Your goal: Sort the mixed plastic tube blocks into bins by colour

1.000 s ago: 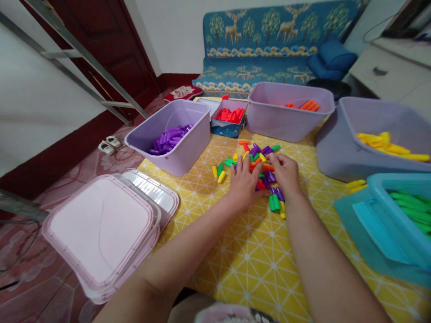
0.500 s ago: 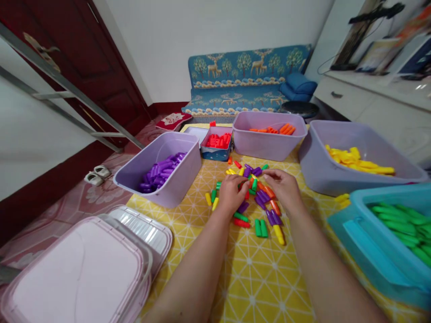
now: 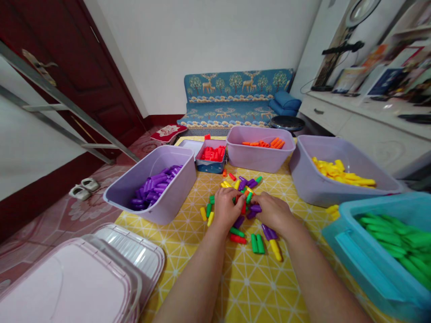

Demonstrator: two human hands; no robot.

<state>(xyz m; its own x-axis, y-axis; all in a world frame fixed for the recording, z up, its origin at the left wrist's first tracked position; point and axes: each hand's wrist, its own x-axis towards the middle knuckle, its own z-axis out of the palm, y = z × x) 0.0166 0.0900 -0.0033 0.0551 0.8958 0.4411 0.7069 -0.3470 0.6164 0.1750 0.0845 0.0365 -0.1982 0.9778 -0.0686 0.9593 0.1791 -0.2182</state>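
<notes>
A loose pile of small plastic tube-like pieces, purple (image 3: 255, 208), green (image 3: 249, 197), red (image 3: 238, 239) and yellow (image 3: 275, 250), lies on the yellow patterned tablecloth (image 3: 247, 282). At the pile's left side, my left hand (image 3: 226, 207) has its fingers curled down with the thumb near them. My right hand (image 3: 273, 211) reaches in from the right, fingertips bent together among the pieces and partly hidden. Whatever either hand grips is too small or covered to name. Two green pieces (image 3: 257, 243) lie side by side nearer to me.
Lilac tubs hold purple (image 3: 153, 188), orange (image 3: 261, 143) and yellow pieces (image 3: 340, 172). A small blue box (image 3: 210, 167) contains red ones. At right stands a turquoise bin (image 3: 367, 264) of green pieces; stacked lids (image 3: 70, 287) lie at left. Behind is a blue sofa (image 3: 232, 107).
My right hand has moved left and inward over the pile, covering orange and purple pieces seen before. My left hand stays at the pile's left side. The camera view has tilted up slightly.
</notes>
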